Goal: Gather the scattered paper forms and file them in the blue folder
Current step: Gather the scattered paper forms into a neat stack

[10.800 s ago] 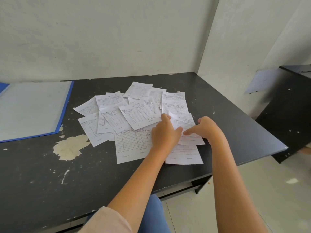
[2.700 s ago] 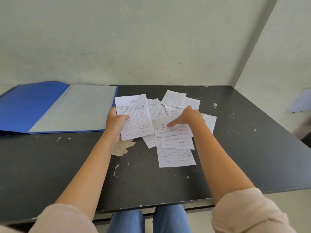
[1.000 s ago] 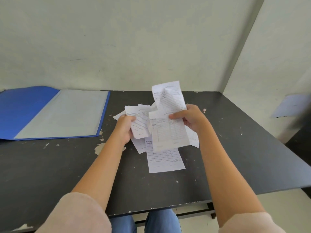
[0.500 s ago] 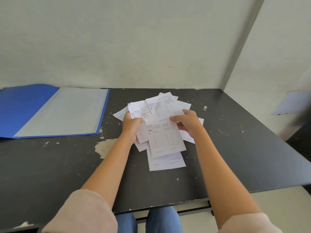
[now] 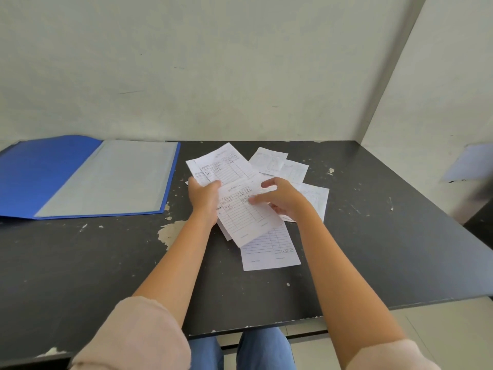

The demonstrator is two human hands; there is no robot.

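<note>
My left hand grips a fanned stack of white paper forms above the middle of the black table. My right hand hovers over the top sheet of that stack, fingers spread, touching it lightly. One form lies flat on the table below the stack. A few more forms lie behind and to the right of my hands. The blue folder lies open at the table's back left, its grey inner sleeve facing up.
Pale walls close off the back and right of the table. Chipped paint patches mark the tabletop near my left wrist. The table's front edge runs just above my knees. A dark piece of furniture stands at the far right.
My right hand has let go of the form it brought onto the stack and now rests open on top. The stack in my left hand has grown and tilted slightly.
</note>
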